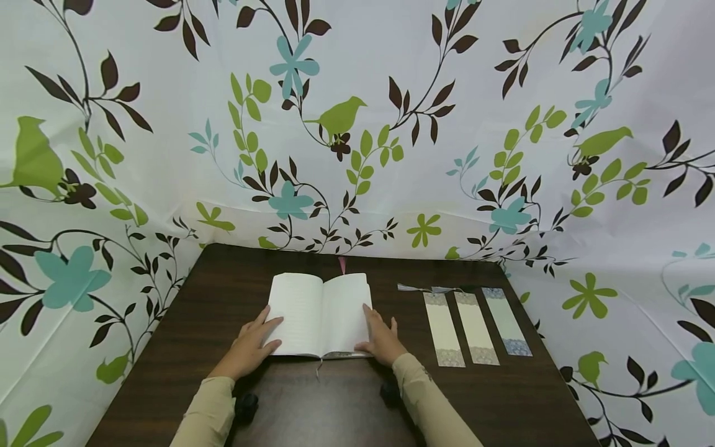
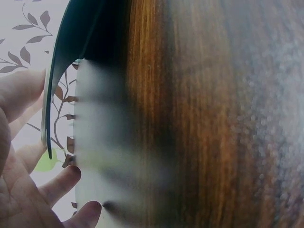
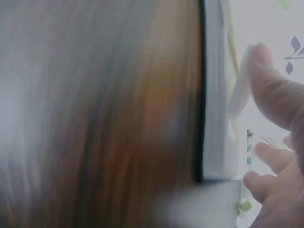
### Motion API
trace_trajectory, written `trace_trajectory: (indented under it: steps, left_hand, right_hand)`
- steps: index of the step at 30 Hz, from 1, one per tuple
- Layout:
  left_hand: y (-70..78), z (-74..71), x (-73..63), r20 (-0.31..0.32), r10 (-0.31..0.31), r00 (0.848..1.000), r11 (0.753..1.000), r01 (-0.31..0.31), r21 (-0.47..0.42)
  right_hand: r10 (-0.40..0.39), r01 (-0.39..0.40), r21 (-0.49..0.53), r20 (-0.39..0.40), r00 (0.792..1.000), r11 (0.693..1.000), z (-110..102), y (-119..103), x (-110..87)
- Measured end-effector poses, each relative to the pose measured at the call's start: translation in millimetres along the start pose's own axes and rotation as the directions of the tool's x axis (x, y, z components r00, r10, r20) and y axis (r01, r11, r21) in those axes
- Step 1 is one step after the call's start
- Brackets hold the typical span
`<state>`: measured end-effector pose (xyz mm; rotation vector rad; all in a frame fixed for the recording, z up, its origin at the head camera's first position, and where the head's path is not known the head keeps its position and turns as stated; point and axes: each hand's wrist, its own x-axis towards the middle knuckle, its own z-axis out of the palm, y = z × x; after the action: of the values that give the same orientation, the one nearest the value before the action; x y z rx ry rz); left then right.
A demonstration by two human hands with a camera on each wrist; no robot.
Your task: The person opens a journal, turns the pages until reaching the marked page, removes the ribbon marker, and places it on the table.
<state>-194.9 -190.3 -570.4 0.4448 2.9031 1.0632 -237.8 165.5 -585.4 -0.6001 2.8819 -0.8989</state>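
Observation:
An open notebook point(image 1: 301, 310) with blank-looking pale pages lies on the dark wooden table. My left hand point(image 1: 251, 341) rests on the left page's outer edge, its fingers spread. Seen from the left wrist, the thumb and fingers point(image 2: 61, 183) lie along the edge of the notebook's dark cover point(image 2: 59, 71). At the right page's lower corner rests my right hand point(image 1: 382, 335), thumb on the paper and the other fingers along the side. The right wrist view shows the page block point(image 3: 216, 118) edge-on, with the thumb point(image 3: 268, 80) near its border.
Three tasseled bookmarks lie right of the notebook: two cream ones point(image 1: 444, 329) point(image 1: 476, 328) and a blue-ended one point(image 1: 506, 321). A pink ribbon point(image 1: 342, 265) sticks out above the notebook, a thin cord point(image 1: 318, 371) below. Patterned fabric point(image 1: 346, 81) surrounds the table point(image 1: 167, 372).

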Motion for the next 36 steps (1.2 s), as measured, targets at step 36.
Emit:
trace_trajectory:
  steps: [36]
  left_hand:
    - [-5.8, 2.5, 2.5, -0.034, -0.014, 0.999, 1.000, 0.014, -0.002]
  right_hand:
    - [-0.305, 0.328, -0.264, 0.126, 0.944, 0.907, 41.5, -70.6, 2.4]
